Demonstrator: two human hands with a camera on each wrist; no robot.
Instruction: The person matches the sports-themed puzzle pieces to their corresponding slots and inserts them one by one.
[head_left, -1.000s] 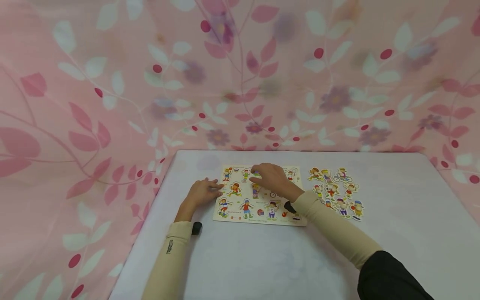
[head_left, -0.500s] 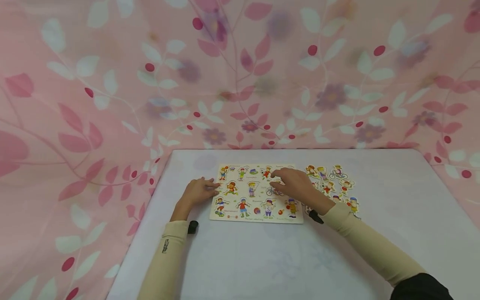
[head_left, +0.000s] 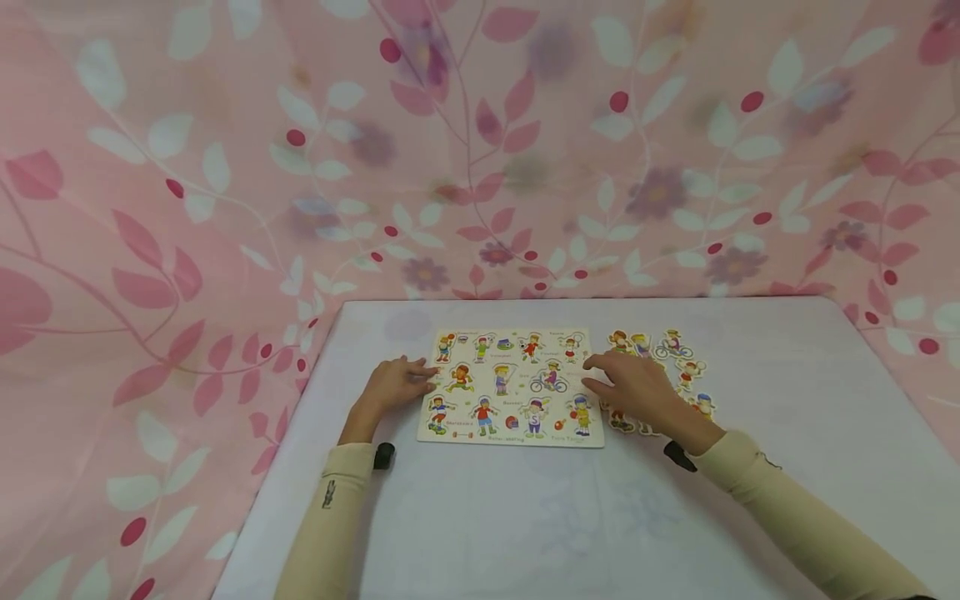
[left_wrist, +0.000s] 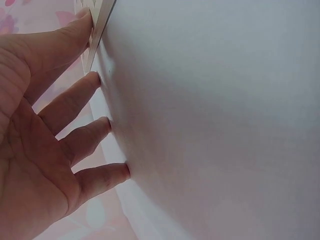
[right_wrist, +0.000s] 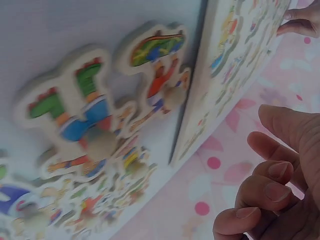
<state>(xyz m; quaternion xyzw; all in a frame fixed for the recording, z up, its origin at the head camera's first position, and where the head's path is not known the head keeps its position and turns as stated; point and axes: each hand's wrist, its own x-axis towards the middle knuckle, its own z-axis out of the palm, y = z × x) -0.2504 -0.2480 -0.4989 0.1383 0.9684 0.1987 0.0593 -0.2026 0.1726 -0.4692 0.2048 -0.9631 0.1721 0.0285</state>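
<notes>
A wooden puzzle board with printed sports figures lies on the table. My left hand is at its left edge. In the left wrist view the left thumb rests on the board's edge, and the other fingertips touch the tabletop. Beyond the board's right edge my right hand hovers over the loose puzzle pieces, its fingers bent and nothing visible between them. In the right wrist view a roller-skater piece and a skateboarder piece, each with a round knob, lie near the board.
Several more loose pieces, such as a cyclist piece, lie right of the board, partly hidden by my right hand. A white cloth covers the table. Pink floral fabric hangs behind it.
My right hand has moved rightwards from above the board to the loose pieces, uncovering the board's right part. The left hand stays at the board's left edge.
</notes>
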